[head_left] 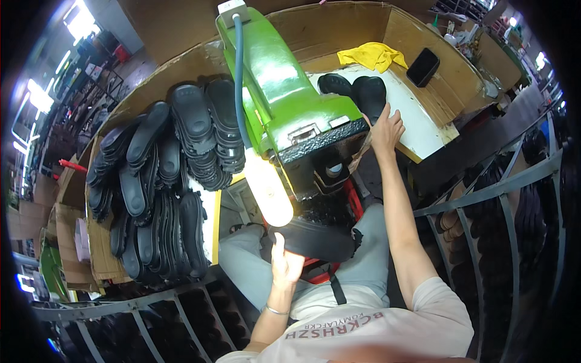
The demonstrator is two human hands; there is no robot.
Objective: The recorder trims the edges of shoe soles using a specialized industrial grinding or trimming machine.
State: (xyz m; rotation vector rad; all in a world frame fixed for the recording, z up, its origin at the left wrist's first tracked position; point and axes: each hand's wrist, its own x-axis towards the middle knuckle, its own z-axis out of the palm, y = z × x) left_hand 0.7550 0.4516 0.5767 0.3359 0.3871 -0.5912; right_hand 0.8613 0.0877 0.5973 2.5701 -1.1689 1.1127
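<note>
My left hand (285,264) grips a black shoe sole (321,239) by its left end, above my lap and below the green machine (290,78). Its thumb stands up along the sole's edge, while the other fingers are partly hidden. On the right, my right hand (386,130) reaches past the machine head with its fingers apart. Its fingertips are at the near end of a black sole (369,95) on the white tabletop (417,128). A second dark sole (334,85) lies beside that one. A bright lamp (268,192) glows just above my left hand.
Stacks of black soles (195,121) crowd the left side of the table. Cardboard walls (348,30) surround the work area. A yellow cloth (375,56) and a black phone (423,67) lie at the back right. Metal racks (508,187) holding soles flank me.
</note>
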